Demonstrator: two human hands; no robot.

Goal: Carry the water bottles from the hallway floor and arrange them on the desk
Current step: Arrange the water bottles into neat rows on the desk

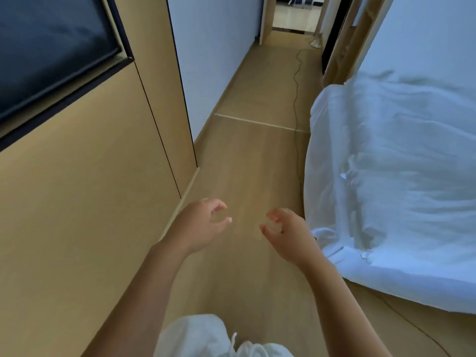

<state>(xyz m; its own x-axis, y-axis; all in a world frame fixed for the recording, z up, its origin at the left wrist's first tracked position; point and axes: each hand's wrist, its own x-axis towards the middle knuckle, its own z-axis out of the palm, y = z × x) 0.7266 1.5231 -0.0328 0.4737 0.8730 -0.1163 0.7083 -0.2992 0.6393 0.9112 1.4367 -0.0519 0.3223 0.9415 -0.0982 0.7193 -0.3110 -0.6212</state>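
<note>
Left hand [199, 224]: held out in front of the person above the wooden floor [247, 155], bare forearm reaching in from the lower edge; fingers loosely curled, thumb and forefinger apart; holds nothing

Right hand [286, 234]: held out beside the left, the two apart with bare floor between them; fingers loosely curled and spread; holds nothing

Water bottles: none can be made out anywhere in this view, neither on the floor nor in either hand; their place cannot be told. The desk cannot be made out either

Containers: none can be identified in the view

Bed [394, 176]: on the person's right, covered with rumpled white bedding that hangs over its near corner down toward the floor

Wooden wall panel [85, 202]: on the person's left, tan, running alongside the walkway; a dark screen [49, 50] in a black frame is set into its upper part

White wall [213, 55]: beyond the panel, along the left side of the hallway

Cable [296, 99]: thin, dark, lying along the floor close beside the bed and running on toward the far doorway [296, 16], where a brighter floor shows

White garment [203, 336]: at the lower edge, on the person's own body, with a drawstring showing
</note>
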